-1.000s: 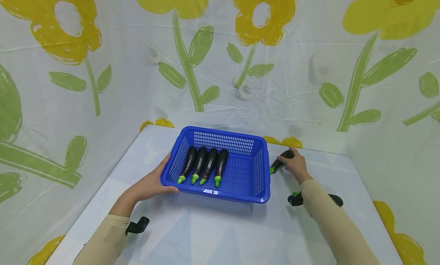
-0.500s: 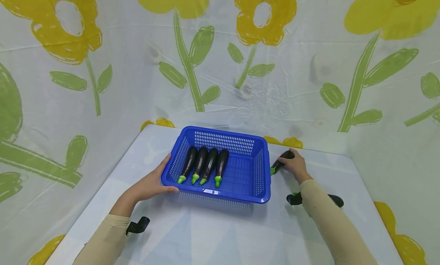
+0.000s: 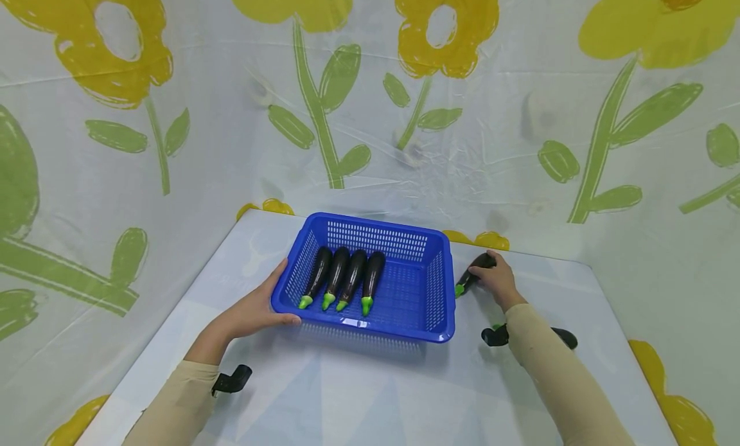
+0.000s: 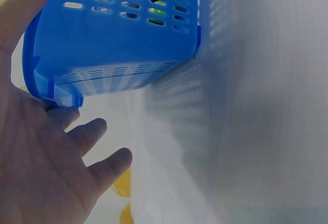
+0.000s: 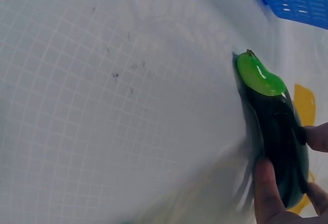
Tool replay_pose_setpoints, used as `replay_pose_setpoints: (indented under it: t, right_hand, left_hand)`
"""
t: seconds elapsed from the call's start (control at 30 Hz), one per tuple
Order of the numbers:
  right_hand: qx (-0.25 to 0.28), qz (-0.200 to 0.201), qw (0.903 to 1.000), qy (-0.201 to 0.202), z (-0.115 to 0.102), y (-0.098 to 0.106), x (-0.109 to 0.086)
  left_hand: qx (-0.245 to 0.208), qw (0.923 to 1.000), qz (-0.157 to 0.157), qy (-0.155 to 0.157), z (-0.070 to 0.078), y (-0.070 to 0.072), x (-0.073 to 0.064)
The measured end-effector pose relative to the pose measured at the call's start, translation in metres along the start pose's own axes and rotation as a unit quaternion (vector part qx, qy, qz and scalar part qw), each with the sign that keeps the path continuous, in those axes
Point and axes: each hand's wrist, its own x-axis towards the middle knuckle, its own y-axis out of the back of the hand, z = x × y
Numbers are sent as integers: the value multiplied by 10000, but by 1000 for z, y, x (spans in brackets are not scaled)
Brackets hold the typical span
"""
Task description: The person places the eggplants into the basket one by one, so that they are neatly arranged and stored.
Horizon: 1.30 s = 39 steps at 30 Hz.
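A blue plastic basket (image 3: 405, 292) stands on the table with several dark eggplants (image 3: 342, 276) side by side in its left half, green stem ends toward me. My left hand (image 3: 257, 308) holds the basket's left front corner, thumb along the front rim and fingers at the left side. In the left wrist view, some fingertips (image 4: 115, 165) stick out past the rim. To the right of the basket, my right hand (image 3: 498, 279) holds another eggplant (image 5: 279, 131) between thumb and fingers. That eggplant lies on the table, its green end pointing toward the basket.
One more eggplant (image 3: 565, 338) lies partly hidden under my right forearm. Black wrist mounts (image 3: 232, 379) show at both sleeves. The white table (image 3: 358, 394) meets a flower-printed cloth wall (image 3: 497, 124) at the back and sides.
Almost nothing moves. The stem end of the eggplant in my right hand shifts very slightly toward me; the left hand and basket stay put.
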Motion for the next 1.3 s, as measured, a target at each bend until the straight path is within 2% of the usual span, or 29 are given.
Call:
replay_pose_setpoints:
  t: [0.5,0.87,1.3]
  right_hand:
    - [72,-72,9998,187,-6,7,-13]
    - [-120,-197,9993,301,-3,12,-14]
    - [-19,-385,9980,510,-1,16,-17]
  left_hand:
    - [123,9999,13,76,4,0,-1]
    - [47,10000,16,3,4,0,-1]
    - [90,9999,10,89,2,-1,-1]
